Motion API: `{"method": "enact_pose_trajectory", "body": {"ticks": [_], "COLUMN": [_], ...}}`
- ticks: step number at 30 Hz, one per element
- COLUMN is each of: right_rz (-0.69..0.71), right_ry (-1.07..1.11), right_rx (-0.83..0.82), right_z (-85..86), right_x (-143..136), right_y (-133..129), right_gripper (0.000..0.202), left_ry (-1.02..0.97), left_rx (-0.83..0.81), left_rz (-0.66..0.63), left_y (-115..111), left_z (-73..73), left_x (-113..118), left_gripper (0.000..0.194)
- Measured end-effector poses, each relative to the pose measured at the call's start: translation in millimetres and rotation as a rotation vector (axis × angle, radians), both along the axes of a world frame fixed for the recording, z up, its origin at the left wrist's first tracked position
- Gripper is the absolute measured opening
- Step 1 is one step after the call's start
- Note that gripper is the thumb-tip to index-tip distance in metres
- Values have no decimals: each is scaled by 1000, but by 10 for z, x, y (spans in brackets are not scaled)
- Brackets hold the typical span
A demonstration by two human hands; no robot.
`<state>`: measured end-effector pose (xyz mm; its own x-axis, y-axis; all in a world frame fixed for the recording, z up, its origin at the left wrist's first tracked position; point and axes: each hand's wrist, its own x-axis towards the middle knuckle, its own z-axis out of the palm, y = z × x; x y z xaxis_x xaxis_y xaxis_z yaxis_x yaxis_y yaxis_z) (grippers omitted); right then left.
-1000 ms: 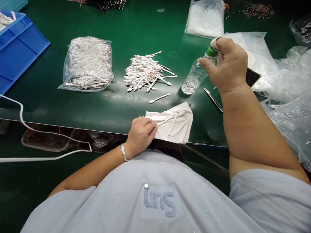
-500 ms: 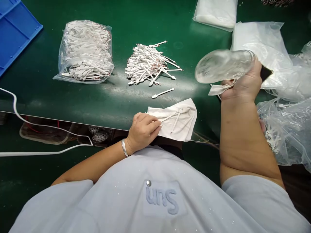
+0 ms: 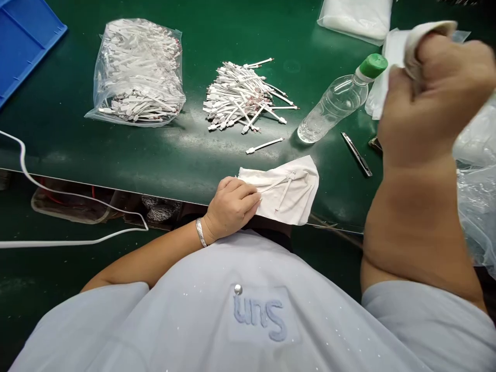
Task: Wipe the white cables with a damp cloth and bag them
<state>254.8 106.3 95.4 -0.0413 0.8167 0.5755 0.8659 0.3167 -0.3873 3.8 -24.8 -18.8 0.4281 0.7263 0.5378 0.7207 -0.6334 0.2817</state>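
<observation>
Left hand pinches a white cable running away rightward, right hand is curled round a rag

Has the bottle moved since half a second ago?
Yes, leftward: tilted in the right hand then, the bottle now stands on the table, nearer the pile of white cables.

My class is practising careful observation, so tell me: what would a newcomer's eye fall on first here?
Probably the right hand, large at the picture's upper right, with a pale cloth in its grip. Then the green-capped bottle, standing on the table to that hand's left, and the heap of white cables left of the bottle.
</observation>
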Motion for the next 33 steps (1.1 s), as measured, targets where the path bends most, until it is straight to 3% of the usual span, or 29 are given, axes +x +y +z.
{"method": "enact_pose_trajectory", "body": {"ticks": [1, 2, 5, 8, 12, 18, 24, 29, 33], "right_rz": [-10, 76, 397, 518, 486, 275, 395, 147, 263], "right_ry": [-121, -206, -429, -614, -762, -838, -763, -785, -731], "right_rx": [78, 71, -286, -512, -506, -463, -468, -487, -515], "right_z": [-41, -112, -417, -660, -708, -629, -720, -693, -666], "right_x": [-51, -125, -419, -627, -556, -436, -584, -492, -608], "right_y": [-143, -303, -786, -1071, -1063, -990, -1182, -1104, -1174], "right_gripper": [25, 29, 28, 34, 38, 36, 41, 41, 38], "left_ry": [2, 7, 25, 34, 50, 52, 59, 71, 59], "left_rx": [-10, -20, -19, 6, -25, 1, -3, 14, 35], "left_rz": [-1, -1, 3, 12, 13, 10, 0, 10, 4], "left_y": [0, -1, -5, -4, 8, 11, 2, 8, 6], "left_z": [-3, -6, -10, -7, -7, -22, -13, -12, -15], "left_x": [1, 3, 11, 18, 27, 31, 27, 28, 22], "left_gripper": [11, 12, 13, 13, 16, 16, 16, 18, 15]}}
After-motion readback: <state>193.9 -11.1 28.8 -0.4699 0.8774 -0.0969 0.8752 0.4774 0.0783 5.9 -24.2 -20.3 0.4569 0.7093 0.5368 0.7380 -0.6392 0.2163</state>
